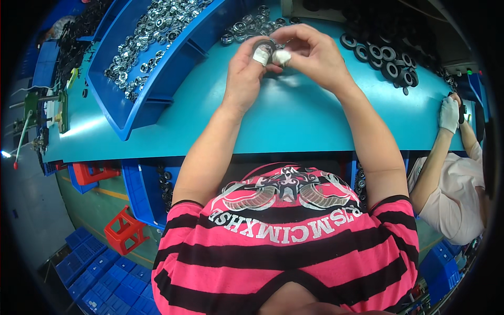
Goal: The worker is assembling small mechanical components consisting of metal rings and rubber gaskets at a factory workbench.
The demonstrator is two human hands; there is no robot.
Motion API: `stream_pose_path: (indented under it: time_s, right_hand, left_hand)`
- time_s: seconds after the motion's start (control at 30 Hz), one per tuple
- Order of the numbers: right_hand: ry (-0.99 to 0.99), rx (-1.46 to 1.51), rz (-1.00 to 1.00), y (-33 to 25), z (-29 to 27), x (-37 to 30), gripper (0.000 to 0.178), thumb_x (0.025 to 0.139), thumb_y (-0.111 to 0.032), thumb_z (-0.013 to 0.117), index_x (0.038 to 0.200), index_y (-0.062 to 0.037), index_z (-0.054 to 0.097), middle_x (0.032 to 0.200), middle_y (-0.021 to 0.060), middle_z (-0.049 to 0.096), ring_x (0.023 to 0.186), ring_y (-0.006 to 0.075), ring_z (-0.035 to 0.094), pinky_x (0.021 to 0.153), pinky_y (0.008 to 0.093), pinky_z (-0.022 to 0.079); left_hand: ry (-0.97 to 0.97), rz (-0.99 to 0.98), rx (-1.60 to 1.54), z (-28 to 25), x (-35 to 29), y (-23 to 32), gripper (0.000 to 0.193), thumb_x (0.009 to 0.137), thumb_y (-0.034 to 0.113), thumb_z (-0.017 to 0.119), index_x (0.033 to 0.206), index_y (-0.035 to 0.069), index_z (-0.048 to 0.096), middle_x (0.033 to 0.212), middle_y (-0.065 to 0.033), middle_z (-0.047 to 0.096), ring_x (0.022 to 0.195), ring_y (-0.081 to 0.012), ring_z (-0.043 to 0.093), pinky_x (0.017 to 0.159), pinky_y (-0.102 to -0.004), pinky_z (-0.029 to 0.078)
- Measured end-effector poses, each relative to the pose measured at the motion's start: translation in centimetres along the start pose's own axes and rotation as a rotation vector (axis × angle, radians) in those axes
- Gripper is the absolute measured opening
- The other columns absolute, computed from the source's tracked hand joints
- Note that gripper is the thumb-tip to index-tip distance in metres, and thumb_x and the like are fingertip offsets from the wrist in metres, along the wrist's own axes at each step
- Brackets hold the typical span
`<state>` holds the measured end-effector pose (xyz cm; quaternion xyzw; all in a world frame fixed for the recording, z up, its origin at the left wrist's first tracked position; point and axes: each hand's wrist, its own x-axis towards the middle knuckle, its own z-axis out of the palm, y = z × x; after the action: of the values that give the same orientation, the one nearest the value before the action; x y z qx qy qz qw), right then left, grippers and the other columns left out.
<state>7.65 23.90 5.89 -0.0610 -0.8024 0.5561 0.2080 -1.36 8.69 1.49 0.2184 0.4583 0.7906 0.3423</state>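
Above the far part of the turquoise table, my left hand [244, 72] pinches a black ring [264, 43] between its white-wrapped thumb and its fingers. My right hand [318, 59] closes on the ring from the other side, its thumb tip wrapped in white too. A shiny bit shows between the two hands, but the fingers hide most of it. Just beyond them lies a loose pile of shiny round metal parts [252, 27]. Right of my right hand, several black rings [389, 70] are heaped on the table.
A blue tray [152, 107] of shiny round parts stands at the left. A green hand press [62, 111] is at the table's left end. A co-worker's gloved hand [449, 114] is at the right. A red stool [125, 231] and blue crates [113, 283] stand on the floor.
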Motion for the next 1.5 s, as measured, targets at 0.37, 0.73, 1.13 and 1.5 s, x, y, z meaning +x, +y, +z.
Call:
stream_pose_path:
  time_s: [0.37, 0.73, 1.13, 1.5]
  right_hand:
    - [-0.085, -0.006, 0.285, 1.9, -0.1, 0.4, 0.034, 0.092, -0.032, 0.068, 0.105, -0.001, 0.073, 0.083, 0.0067, 0.073, 0.079, 0.0133, 0.067, 0.07, 0.0286, 0.051]
    - [-0.126, 0.148, 0.332, 1.3, 0.5, 0.4, 0.029, 0.092, -0.025, 0.065, 0.106, -0.0012, 0.074, 0.092, 0.0082, 0.07, 0.086, 0.0153, 0.065, 0.076, 0.0303, 0.052]
    - [0.029, -0.028, 0.125, 1.2, 2.8, -0.4, 0.022, 0.089, -0.023, 0.068, 0.101, -0.008, 0.078, 0.102, 0.0093, 0.073, 0.099, 0.0239, 0.067, 0.088, 0.0344, 0.051]
    - [-0.079, 0.114, 0.317, 1.5, 1.0, 0.5, 0.028, 0.091, -0.022, 0.068, 0.113, -0.0067, 0.076, 0.095, 0.0071, 0.071, 0.079, 0.0136, 0.068, 0.071, 0.0293, 0.054]
  left_hand:
    - [-0.153, 0.107, 0.141, 0.8, -0.4, -0.2, 0.036, 0.104, 0.015, 0.052, 0.137, 0.002, 0.049, 0.117, -0.0071, 0.063, 0.098, -0.0164, 0.065, 0.082, -0.0311, 0.057]
    - [-0.001, 0.136, 0.237, 0.0, -0.4, -0.3, 0.026, 0.103, 0.015, 0.058, 0.126, 0.006, 0.059, 0.103, -0.003, 0.063, 0.081, -0.0104, 0.061, 0.068, -0.0236, 0.051]
    - [0.16, 0.223, 0.445, -0.1, -0.1, 0.4, 0.017, 0.1, 0.013, 0.061, 0.115, 0.009, 0.066, 0.089, 0.0027, 0.063, 0.069, -0.0042, 0.054, 0.057, -0.0184, 0.044]
    - [-0.029, 0.038, 0.336, -0.5, 0.0, 0.7, 0.031, 0.105, 0.024, 0.053, 0.132, 0.008, 0.056, 0.092, -0.0038, 0.065, 0.068, -0.006, 0.054, 0.055, -0.0216, 0.047]
